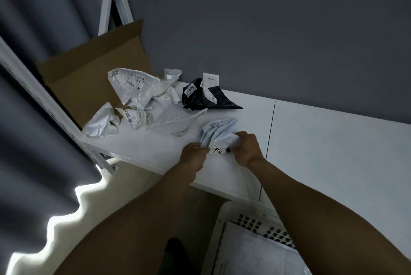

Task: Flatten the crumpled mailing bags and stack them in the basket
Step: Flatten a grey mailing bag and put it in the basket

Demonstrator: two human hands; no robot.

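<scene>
The crumpled pale blue mailing bag (219, 133) lay near the front edge of the white table (322, 145). Both hands pinched its near end, fingers curled on the plastic: the left hand (193, 156) at seven o'clock, the right hand (246, 148) at four. A black bag (200, 97) sat at twelve, the crumpled white bags (138, 94) at ten, and the basket (219, 230) at five, holding a flattened bag (255, 250).

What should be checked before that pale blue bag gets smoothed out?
1. Left hand and right hand both grip the pale blue bag: ok.
2. Bag flat: not ok, crumpled.
3. Bare table beside it for spreading: ok.
4. Basket below the table edge, one flat bag inside: ok.
5. Bag empty inside: cannot tell.
</scene>
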